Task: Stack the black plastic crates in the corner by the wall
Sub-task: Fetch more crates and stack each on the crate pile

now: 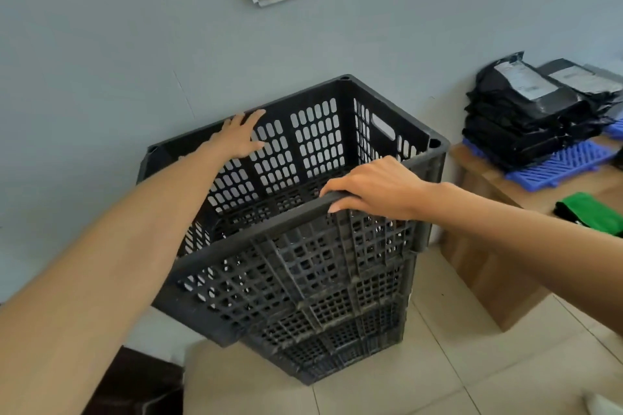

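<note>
Both hands point(374, 187) on top crate point(303, 158) rims

We have single head-worn wide-angle view, looking forward and steeply down over both forearms. Lens sits close above stacked black crates point(303, 212), facing pale wall point(101, 61). Tiled floor point(438, 364) fills lower frame; edges bow outward. No second view to overlap.

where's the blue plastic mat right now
In the head view, the blue mat lies far right on cardboard boxes, under the stacked black parcels.
</note>
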Demonstrator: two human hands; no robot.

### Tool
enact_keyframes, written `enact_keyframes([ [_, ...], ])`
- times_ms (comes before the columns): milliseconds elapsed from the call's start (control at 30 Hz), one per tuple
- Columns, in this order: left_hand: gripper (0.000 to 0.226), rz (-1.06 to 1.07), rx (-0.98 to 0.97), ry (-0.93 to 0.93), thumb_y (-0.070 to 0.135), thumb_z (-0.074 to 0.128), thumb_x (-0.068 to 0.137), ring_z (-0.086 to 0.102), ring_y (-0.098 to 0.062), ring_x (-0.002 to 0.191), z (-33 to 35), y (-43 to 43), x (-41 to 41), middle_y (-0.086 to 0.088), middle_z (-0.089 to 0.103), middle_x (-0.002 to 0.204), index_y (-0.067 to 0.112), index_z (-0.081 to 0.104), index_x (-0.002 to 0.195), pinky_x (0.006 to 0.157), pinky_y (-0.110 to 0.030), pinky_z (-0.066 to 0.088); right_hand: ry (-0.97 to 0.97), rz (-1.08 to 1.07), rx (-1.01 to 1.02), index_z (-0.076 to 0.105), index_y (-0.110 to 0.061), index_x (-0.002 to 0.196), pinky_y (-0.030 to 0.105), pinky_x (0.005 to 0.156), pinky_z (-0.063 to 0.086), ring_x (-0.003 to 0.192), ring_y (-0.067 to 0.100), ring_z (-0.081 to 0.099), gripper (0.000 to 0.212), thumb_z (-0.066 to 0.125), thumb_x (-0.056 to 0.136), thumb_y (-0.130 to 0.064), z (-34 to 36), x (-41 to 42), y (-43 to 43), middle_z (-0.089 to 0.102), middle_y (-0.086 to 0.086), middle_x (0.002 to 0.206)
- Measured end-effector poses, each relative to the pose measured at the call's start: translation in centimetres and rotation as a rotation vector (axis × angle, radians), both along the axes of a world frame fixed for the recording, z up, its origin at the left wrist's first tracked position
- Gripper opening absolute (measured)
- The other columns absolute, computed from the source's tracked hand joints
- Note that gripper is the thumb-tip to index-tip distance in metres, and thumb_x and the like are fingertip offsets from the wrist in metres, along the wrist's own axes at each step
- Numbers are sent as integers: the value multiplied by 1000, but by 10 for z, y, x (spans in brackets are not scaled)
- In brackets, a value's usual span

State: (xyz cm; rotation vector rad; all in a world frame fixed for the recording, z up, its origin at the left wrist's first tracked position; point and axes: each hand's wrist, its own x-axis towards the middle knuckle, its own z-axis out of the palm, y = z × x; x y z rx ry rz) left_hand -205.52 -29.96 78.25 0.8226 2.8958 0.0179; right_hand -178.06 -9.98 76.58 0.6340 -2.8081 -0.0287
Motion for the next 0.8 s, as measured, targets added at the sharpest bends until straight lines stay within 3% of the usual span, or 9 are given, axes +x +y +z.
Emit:
enact_keyframes([
  [100,70,-72,-7,-1,43,50,97,20,-34,146,6,-14,27,-11,16,161,37,10,154,113,-57,27,26,9,-6,50,-37,125,23,53,34,80,10,66,59,17,89,-70,-4,-3,1,67,-15,100],
  [167,55,-118,55,7,40,47,99,39,-31,136,12,-20,56,-11,36,152,27,30,150,107,-48,37,25,-5,-25,51,-34,121,24,57,36,84,9,64,57,19,90,-68,-5,-1,0,64,-16,100],
  [233,41,-160,167,10,38,44,100,52,-23,122,18,-25,91,-6,54,137,20,50,137,100,-39,43,44,-28,-35,51,-32,119,25,59,40,86,9,63,52,24,92,-66,-6,2,-2,63,-15,100],
  [333,38,-220,256,1,46,40,100,60,-16,104,18,-35,148,1,65,116,22,63,118,91,-37,48,39,-48,-45,50,-29,119,33,69,52,90,13,63,46,37,91,-64,-4,8,-4,63,-12,101],
  [433,48,-263,242,-65,61,28,97,62,-12,87,9,-48,199,8,66,96,28,62,106,80,-38,50,-13,-58,-30,47,-28,121,37,72,53,93,15,63,43,52,90,-57,1,13,-2,63,-10,105],
  [500,55,-252,154,5,68,24,94,62,-13,80,-1,-55,221,8,66,89,30,56,117,73,-38,52,-6,-72,-9,47,-28,119,34,68,49,91,17,64,41,58,88,-53,1,14,-1,65,-10,104],
  [567,53,-228,103,201,64,25,96,64,-19,74,-10,-58,233,3,68,85,25,52,118,66,-40,54,27,-81,0,48,-28,118,34,67,46,88,20,65,40,59,88,-51,-1,15,-3,66,-8,100],
  [633,41,-199,129,335,57,29,98,64,-20,70,-14,-57,238,3,66,78,22,51,102,61,-40,53,44,-77,-16,49,-27,114,35,67,47,87,20,65,36,60,87,-49,-3,15,-5,66,-9,96],
  [800,38,-140,130,431,49,40,100,63,-24,67,-12,-48,240,2,62,70,14,54,97,53,-30,39,47,-60,-4,50,-26,107,33,60,40,84,22,65,31,61,87,-47,-1,5,2,66,-9,92],
])
